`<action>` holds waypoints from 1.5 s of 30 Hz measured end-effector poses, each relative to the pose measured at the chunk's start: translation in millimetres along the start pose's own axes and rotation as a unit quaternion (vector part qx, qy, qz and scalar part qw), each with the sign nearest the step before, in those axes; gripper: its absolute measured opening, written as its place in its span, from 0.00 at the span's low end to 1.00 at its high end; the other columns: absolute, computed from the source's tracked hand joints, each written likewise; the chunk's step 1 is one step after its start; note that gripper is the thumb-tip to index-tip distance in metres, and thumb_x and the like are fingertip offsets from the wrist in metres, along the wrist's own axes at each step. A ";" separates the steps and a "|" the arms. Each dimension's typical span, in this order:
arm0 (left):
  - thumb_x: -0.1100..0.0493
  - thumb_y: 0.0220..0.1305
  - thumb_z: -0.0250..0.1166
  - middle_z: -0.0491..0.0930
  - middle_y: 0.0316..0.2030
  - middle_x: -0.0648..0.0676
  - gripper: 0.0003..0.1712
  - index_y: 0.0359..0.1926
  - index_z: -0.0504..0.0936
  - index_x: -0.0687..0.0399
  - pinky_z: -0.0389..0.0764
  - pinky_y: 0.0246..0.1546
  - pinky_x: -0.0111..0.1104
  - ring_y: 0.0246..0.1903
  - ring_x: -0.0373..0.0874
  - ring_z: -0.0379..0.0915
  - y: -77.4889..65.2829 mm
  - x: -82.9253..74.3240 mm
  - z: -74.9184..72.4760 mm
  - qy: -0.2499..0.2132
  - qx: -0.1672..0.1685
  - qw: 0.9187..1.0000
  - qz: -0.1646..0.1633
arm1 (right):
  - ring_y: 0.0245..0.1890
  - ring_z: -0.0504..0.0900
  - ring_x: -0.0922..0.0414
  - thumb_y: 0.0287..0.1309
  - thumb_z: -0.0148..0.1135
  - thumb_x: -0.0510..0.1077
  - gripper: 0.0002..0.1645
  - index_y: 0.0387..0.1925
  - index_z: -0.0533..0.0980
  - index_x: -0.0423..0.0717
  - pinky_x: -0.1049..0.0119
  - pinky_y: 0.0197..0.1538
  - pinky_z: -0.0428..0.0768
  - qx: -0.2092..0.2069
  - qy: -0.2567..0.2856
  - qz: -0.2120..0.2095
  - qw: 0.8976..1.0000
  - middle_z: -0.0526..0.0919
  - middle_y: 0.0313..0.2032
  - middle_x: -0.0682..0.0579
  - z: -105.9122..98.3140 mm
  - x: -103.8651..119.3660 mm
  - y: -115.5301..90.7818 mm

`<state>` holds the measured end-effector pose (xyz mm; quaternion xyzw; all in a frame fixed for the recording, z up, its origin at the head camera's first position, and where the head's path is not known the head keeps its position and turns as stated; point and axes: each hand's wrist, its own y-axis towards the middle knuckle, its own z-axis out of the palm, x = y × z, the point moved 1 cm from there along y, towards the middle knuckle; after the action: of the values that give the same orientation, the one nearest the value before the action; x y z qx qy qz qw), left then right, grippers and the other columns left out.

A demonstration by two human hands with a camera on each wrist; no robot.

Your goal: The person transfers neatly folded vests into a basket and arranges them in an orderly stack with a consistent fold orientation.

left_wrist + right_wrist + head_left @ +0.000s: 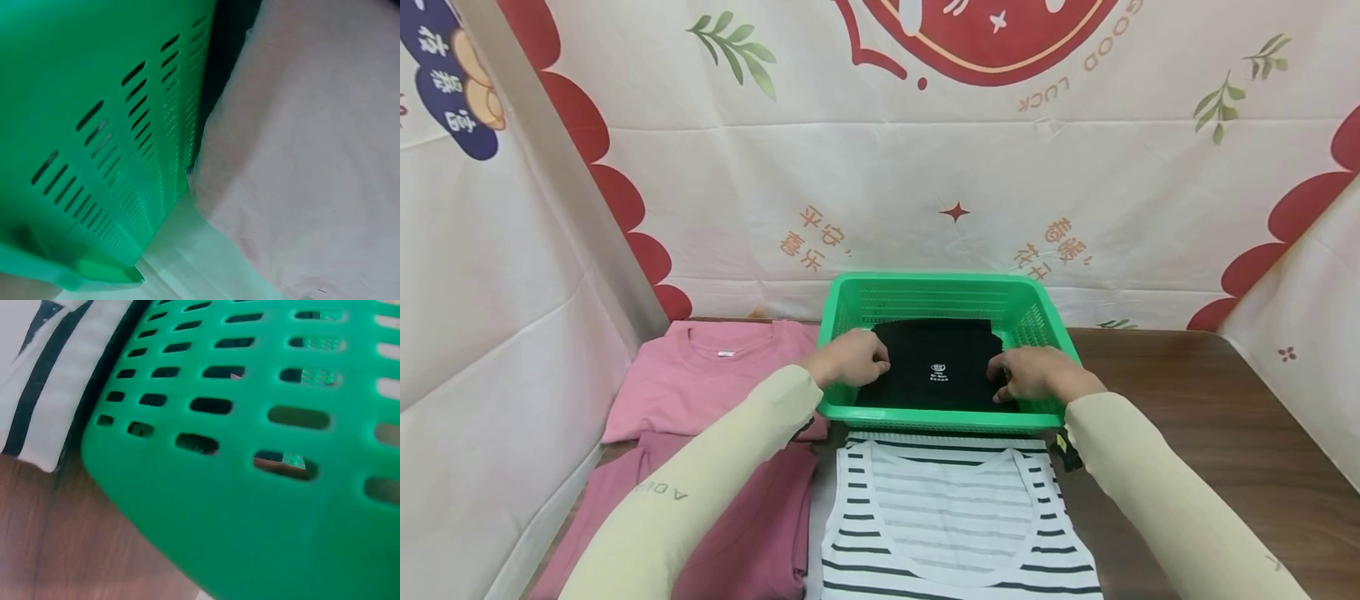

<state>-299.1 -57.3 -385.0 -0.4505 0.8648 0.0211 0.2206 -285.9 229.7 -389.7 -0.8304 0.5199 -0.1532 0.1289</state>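
A folded black garment (936,362) with a small white print lies inside a green plastic basket (940,421). My left hand (852,357) reaches over the basket's left side and holds the garment's left edge with curled fingers. At the right edge, my right hand (1033,372) pinches the cloth between thumb and fingers. The left wrist view has the basket's slotted side wall (94,169), with a bit of my left hand (22,289) at the lower left corner. Only the basket's outer wall (206,481) fills most of the right wrist view; my right hand is hidden there.
A folded pink T-shirt (715,383) and darker pink folded cloth (752,525) lie left of the basket. In front is a white tank top with black stripes (955,517). A brown wooden table (1210,417) carries everything; printed curtains (925,183) stand behind and beside it.
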 end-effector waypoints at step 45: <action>0.56 0.68 0.56 0.84 0.36 0.49 0.11 0.44 0.84 0.51 0.80 0.39 0.37 0.38 0.48 0.79 -46.4 -19.6 -9.0 -0.163 -0.060 0.983 0.058 | 0.33 0.77 0.58 0.60 0.61 0.46 0.14 0.44 0.79 0.42 0.57 0.36 0.82 -0.208 0.035 -0.052 0.976 0.83 0.35 0.50 -21.9 8.2 -77.9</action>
<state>-256.0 -71.9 -361.5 -0.4027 0.8390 0.1589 0.3297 -226.9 254.3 -339.5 -0.8592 0.5005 -0.0776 -0.0730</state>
